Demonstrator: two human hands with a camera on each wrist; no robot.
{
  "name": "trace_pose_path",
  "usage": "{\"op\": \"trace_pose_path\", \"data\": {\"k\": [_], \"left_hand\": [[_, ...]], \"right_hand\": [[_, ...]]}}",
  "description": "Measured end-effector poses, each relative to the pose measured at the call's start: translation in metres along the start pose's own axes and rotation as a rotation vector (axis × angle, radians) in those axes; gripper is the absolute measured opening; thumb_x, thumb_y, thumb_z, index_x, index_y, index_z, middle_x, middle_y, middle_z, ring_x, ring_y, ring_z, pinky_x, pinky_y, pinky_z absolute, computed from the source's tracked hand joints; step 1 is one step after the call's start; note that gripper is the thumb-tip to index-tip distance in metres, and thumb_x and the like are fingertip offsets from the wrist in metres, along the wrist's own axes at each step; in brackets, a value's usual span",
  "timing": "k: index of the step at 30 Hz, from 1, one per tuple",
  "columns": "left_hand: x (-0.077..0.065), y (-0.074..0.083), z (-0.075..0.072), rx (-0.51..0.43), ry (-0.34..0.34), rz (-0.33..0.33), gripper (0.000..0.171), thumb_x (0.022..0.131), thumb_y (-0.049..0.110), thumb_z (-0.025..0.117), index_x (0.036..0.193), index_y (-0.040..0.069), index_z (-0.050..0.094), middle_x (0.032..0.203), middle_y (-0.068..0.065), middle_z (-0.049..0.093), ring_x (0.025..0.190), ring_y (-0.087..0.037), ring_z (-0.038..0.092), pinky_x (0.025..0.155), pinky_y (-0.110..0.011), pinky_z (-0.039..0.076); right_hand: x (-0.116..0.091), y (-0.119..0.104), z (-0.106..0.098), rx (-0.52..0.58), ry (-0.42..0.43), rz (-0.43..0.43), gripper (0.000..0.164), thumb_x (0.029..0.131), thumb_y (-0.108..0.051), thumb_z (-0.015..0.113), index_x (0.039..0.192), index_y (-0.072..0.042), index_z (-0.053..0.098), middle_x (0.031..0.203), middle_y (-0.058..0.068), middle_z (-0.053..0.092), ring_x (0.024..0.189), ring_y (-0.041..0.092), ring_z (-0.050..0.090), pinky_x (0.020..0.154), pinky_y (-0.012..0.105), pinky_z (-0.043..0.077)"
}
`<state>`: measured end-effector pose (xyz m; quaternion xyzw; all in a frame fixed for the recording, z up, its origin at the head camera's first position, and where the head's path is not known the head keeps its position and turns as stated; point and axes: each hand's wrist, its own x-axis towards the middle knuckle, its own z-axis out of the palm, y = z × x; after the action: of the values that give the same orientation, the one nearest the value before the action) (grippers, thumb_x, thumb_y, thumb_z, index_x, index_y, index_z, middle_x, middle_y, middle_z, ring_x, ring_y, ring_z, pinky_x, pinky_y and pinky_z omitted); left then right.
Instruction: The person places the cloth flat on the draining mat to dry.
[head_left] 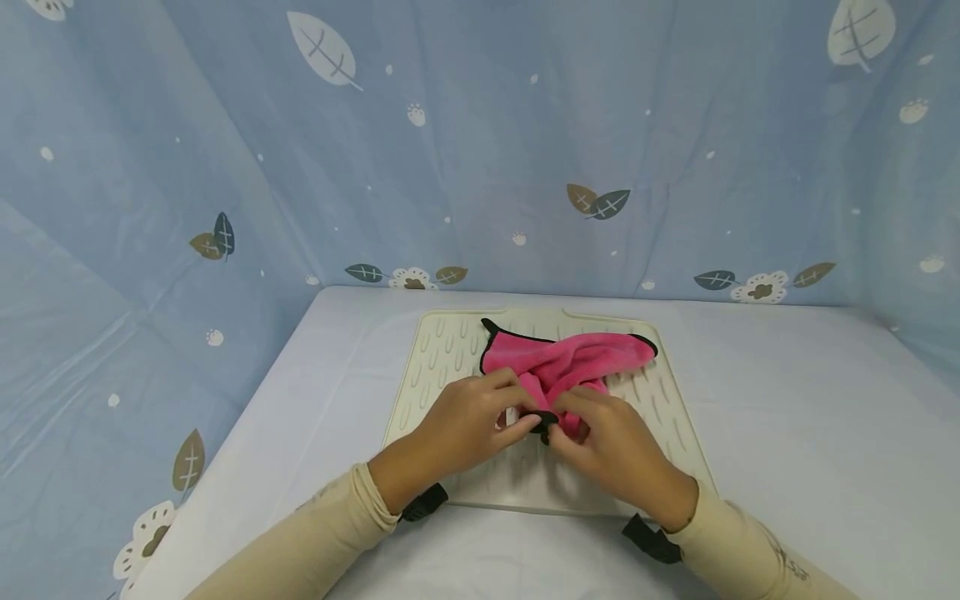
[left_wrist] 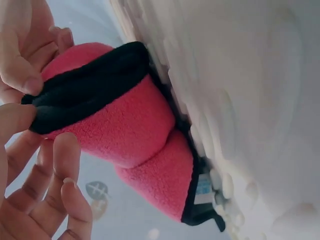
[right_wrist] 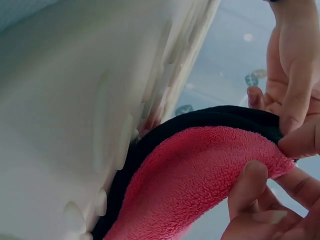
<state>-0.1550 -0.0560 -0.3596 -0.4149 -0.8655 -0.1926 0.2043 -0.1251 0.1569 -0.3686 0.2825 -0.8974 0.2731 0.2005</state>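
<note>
While both hands meet just below the centre of the head view, I judge the step in hand to be working the near edge of the pink cloth [head_left: 600, 354] between the fingertips. The left hand [head_left: 465, 421] pinches the black trim [left_wrist: 95, 92] with thumb and fingers, and the right hand [head_left: 615, 442] pinches it close by. The cloth lies bunched across the upper middle of the pale mat [head_left: 671, 417], its pinched edge held off the surface, one corner poking to the upper left. As I read it, the next move calls for two matched grips on that trim, because soft fleece could twist or slip if one slackens first. In the left wrist view I can make out a white label [left_wrist: 203, 189], too blurred for me to read.

Raised oblong ridges cover the mat, which sits on a white tabletop [head_left: 810, 425] filling the lower half of the frame. Blue fabric [head_left: 480, 150] printed with leaves, flowers and paw prints hangs across the top and down the left side.
</note>
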Motion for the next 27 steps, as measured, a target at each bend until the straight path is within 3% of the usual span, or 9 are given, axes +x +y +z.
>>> {"op": "trace_pose_path", "data": {"k": [12, 20, 27], "left_hand": [[-0.002, -0.005, 0.002, 0.082, 0.032, 0.007, 0.012, 0.082, 0.014, 0.076, 0.091, 0.021, 0.071, 0.086, 0.007, 0.061, 0.057, -0.001, 0.050, 0.054, -0.015, 0.039], [-0.001, -0.006, 0.001, 0.103, 0.053, 0.004, 0.014, 0.077, 0.010, 0.074, 0.086, 0.019, 0.068, 0.084, 0.007, 0.060, 0.055, -0.003, 0.045, 0.054, -0.019, 0.039], [-0.002, -0.009, 0.002, 0.065, 0.021, -0.078, 0.015, 0.080, 0.011, 0.073, 0.091, 0.018, 0.065, 0.087, 0.007, 0.063, 0.061, -0.002, 0.052, 0.057, -0.021, 0.043]], "right_hand": [[0.001, 0.000, -0.006, 0.075, -0.008, 0.042, 0.019, 0.078, -0.002, 0.067, 0.075, -0.019, 0.059, 0.069, -0.013, 0.048, 0.065, 0.002, 0.046, 0.058, 0.019, 0.041], [0.001, 0.004, -0.007, -0.014, -0.031, 0.029, 0.019, 0.077, -0.007, 0.075, 0.081, -0.014, 0.058, 0.072, -0.008, 0.044, 0.068, 0.005, 0.041, 0.056, 0.018, 0.037], [0.003, 0.006, -0.013, 0.023, -0.037, 0.017, 0.012, 0.084, -0.005, 0.069, 0.085, -0.014, 0.061, 0.073, -0.008, 0.045, 0.067, 0.006, 0.043, 0.056, 0.019, 0.038]]}}
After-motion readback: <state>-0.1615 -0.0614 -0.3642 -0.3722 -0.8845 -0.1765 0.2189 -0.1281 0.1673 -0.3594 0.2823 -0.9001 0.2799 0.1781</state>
